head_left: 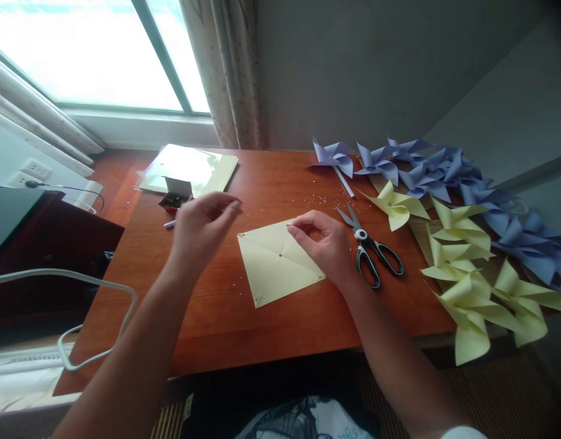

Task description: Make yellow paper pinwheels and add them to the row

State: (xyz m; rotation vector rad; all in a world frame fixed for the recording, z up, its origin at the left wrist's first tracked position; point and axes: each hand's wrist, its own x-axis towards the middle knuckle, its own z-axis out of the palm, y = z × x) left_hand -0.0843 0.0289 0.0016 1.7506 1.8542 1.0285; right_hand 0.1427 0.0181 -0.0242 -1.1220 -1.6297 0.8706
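Observation:
A pale yellow paper square (274,262) with diagonal cuts lies flat on the brown wooden table (244,329). My right hand (324,244) rests on its right side and pinches the top right corner between thumb and forefinger. My left hand (202,225) hovers above the table to the left of the paper, fingers curled together; whether something small sits in them I cannot tell. Behind it stands a small open box of pins (175,196).
Black-handled scissors (369,247) lie right of the paper. Yellow pinwheels (463,268) and blue pinwheels (427,167) are piled along the table's right side. A packet of yellow paper sheets (189,167) lies at the back left. Tiny bits (324,199) are scattered mid-table.

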